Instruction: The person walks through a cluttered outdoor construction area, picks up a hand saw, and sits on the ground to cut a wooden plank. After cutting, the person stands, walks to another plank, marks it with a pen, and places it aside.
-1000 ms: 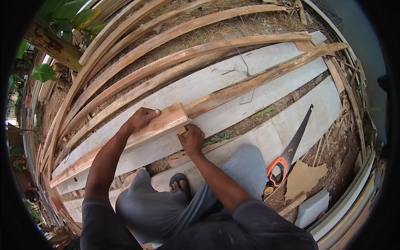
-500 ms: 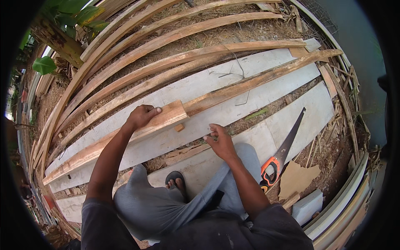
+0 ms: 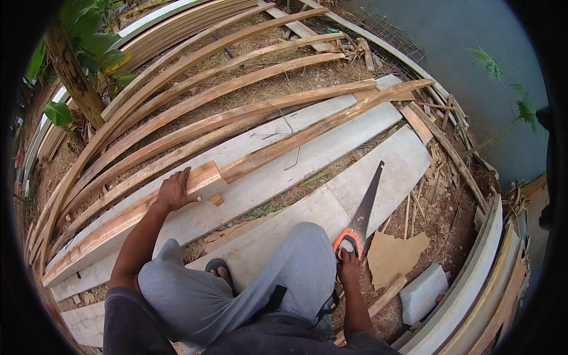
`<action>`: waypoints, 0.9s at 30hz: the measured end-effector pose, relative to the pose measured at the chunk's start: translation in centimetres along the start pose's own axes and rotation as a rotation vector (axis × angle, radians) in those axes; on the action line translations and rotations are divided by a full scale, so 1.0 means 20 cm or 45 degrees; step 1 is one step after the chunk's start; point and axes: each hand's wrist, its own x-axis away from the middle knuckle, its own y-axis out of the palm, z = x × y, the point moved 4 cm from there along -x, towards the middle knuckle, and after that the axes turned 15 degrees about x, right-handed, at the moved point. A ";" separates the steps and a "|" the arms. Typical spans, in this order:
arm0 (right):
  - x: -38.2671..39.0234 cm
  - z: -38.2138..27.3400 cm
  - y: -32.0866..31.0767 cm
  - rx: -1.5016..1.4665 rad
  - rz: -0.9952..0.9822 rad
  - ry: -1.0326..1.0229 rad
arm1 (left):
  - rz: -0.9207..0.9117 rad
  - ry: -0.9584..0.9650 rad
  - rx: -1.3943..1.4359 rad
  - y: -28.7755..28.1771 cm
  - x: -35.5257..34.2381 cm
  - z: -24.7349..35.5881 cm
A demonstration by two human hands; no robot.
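My left hand (image 3: 173, 192) lies across a thick wooden beam (image 3: 118, 228), close to its cut end. Its fingers reach over the top toward the far edge, and the thumb stretches along the near face. My right hand (image 3: 350, 270) is down beside my right knee, its fingers closed at the orange and black handle of a handsaw (image 3: 367, 201). The saw's blade points away from me over a pale board. A small wood block (image 3: 217, 199) sits under the beam's end. Past that end runs a long, narrower timber (image 3: 319, 133).
Pale flat boards (image 3: 284, 236) lie under the beam and by my sandalled foot. Several long timbers (image 3: 207, 89) curve across the far ground. Bent wire (image 3: 290, 157) rests on a board. To the right are a torn brown sheet (image 3: 393, 257), a white block (image 3: 424, 293) and stacked planks (image 3: 473, 296).
My right hand has moved from in front of my knee, down and right, to the handsaw's handle. My left hand has spread over the beam near its end. The view has shifted to the right.
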 end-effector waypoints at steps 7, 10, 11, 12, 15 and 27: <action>-0.04 0.21 -0.44 -1.017 0.343 0.388 | -0.118 -0.158 -0.020 0.04 -0.03 -0.01; 0.04 0.29 -0.83 -1.422 0.592 0.585 | -0.131 -0.171 0.034 0.04 -0.03 -0.03; 0.05 0.25 -0.96 -1.304 0.562 0.476 | -0.136 -0.157 0.056 0.03 -0.03 -0.04; 0.06 0.21 -1.08 -1.258 0.531 0.382 | -0.148 -0.149 0.088 0.03 -0.04 -0.04; 0.06 -0.07 -1.26 -1.571 0.393 0.048 | -0.134 -0.160 0.073 0.03 -0.04 -0.03; -0.06 -1.07 -1.05 -1.466 -0.095 -0.459 | 0.019 -0.223 -0.061 0.07 0.00 0.00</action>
